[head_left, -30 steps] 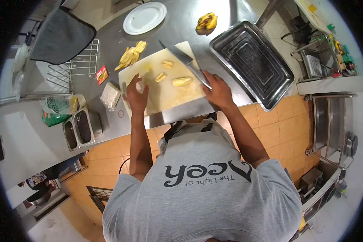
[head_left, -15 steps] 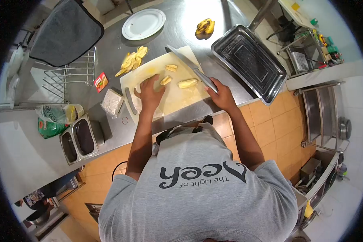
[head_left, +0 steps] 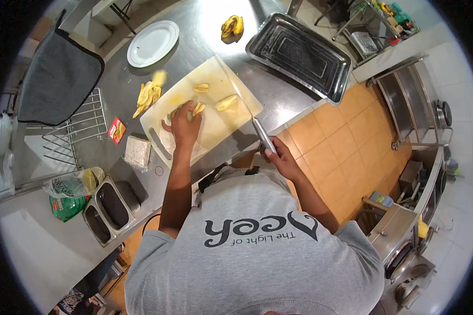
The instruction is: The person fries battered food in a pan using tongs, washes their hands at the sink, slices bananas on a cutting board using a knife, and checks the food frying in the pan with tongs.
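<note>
My right hand (head_left: 281, 159) is closed round the handle of a long kitchen knife (head_left: 263, 135). Its blade slants away over the right side of a pale cutting board (head_left: 215, 131). My left hand (head_left: 186, 127) rests palm down on the board, fingers bent and spread. A short peeled banana piece (head_left: 198, 108) lies right beside its thumb and index finger; whether they touch it I cannot tell. Beyond it is another cut banana piece (head_left: 201, 87), and a longer peeled one (head_left: 226, 102) sits nearer the blade. Banana peels (head_left: 147, 98) are heaped left of the board; one end looks blurred.
A white plate (head_left: 153, 44), a ripe dark-spotted banana bunch (head_left: 232, 26) and a black metal tray (head_left: 302, 55) stand at the back. On the left are a wrapped pale block (head_left: 137, 152), a red packet (head_left: 116, 130), a wire rack (head_left: 76, 131) and metal containers (head_left: 113, 205).
The view has turned, shifting the board and other things leftward. My right hand has drawn the knife closer to my body, toward the board's right edge. My left hand stays beside the short banana piece.
</note>
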`<state>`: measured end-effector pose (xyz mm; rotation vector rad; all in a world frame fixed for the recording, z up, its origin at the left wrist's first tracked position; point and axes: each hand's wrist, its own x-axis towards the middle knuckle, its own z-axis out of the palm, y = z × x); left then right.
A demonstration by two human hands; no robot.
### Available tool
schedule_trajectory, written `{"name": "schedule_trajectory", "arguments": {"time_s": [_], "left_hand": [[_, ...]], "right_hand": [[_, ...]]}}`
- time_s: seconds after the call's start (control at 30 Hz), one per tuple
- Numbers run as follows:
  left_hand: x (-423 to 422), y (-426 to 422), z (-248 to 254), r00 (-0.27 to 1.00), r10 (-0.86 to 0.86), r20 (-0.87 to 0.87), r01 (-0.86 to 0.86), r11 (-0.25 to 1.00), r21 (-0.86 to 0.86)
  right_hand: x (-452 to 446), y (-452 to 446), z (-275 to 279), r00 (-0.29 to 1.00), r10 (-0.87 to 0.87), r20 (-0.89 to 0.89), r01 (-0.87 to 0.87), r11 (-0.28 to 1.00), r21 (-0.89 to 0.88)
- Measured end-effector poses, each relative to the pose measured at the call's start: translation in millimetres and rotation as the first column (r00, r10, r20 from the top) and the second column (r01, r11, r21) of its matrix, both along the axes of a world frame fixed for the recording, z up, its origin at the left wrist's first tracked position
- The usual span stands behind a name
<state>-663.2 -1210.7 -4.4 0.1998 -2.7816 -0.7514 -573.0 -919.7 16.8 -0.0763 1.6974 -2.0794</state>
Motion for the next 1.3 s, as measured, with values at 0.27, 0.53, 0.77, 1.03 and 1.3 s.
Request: {"name": "schedule_trajectory", "arguments": {"time_s": [0.27, 0.53, 0.77, 1.03, 1.3], "left_hand": [[18, -1, -12, 0.999, 0.003, -0.039, -0.004, 0.999, -0.036], [15, 0, -17, 0.997, -0.019, -0.073, 0.021, 1.000, 0.021], [16, 0, -23, 0.996, 0.011, -0.091, -0.015, 0.999, -0.051], [19, 0, -27, 0.990, 0.045, -0.132, -0.057, 0.994, -0.089], [20, 1, -21, 0.994, 0.043, -0.101, -0.053, 0.993, -0.104]], "right_hand": [[12, 8, 2, 0.974, -0.028, -0.226, 0.144, 0.846, 0.513], [12, -4, 23, 0.844, 0.238, -0.481, 0.190, 0.705, 0.683], [7, -11, 44, 0.834, 0.425, -0.352, 0.070, 0.552, 0.831], [3, -16, 55, 0.828, 0.467, -0.311, 0.020, 0.530, 0.848], [6, -24, 55, 0.846, 0.451, -0.286, 0.038, 0.483, 0.875]]}}
